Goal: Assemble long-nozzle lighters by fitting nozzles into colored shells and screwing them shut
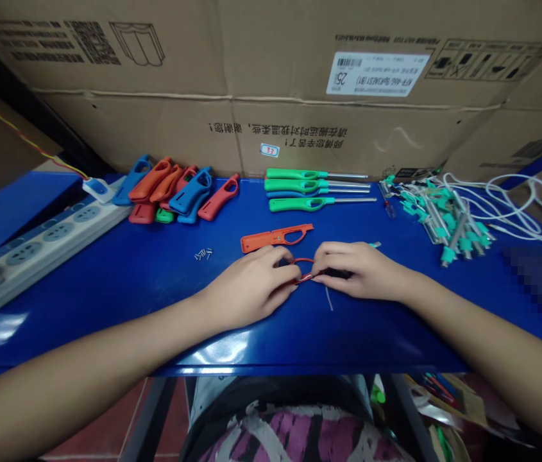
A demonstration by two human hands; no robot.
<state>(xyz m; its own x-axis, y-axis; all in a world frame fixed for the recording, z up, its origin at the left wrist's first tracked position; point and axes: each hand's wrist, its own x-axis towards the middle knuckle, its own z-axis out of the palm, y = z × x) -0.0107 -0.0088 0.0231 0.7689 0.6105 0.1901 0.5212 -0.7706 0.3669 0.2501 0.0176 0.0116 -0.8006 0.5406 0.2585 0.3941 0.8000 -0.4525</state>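
Note:
Between my two hands is a red-orange lighter half shell (303,261), its loop showing in the gap. My left hand (261,285) grips its left part with bent fingers. The fingers of my right hand (360,269) pinch its right end. A thin pale wire (329,299) sticks out below my right hand. Just behind my hands lies another orange half shell (275,238), inner side up. Small screws (203,254) sit in a loose group to the left of my left hand.
Blue, orange and red handle shells (169,189) are piled at the back left, beside a power strip (54,237). Green and blue lighters (299,203) lie at the back middle. Metal tubes with teal parts (448,221) and a white cable (535,192) lie at the right.

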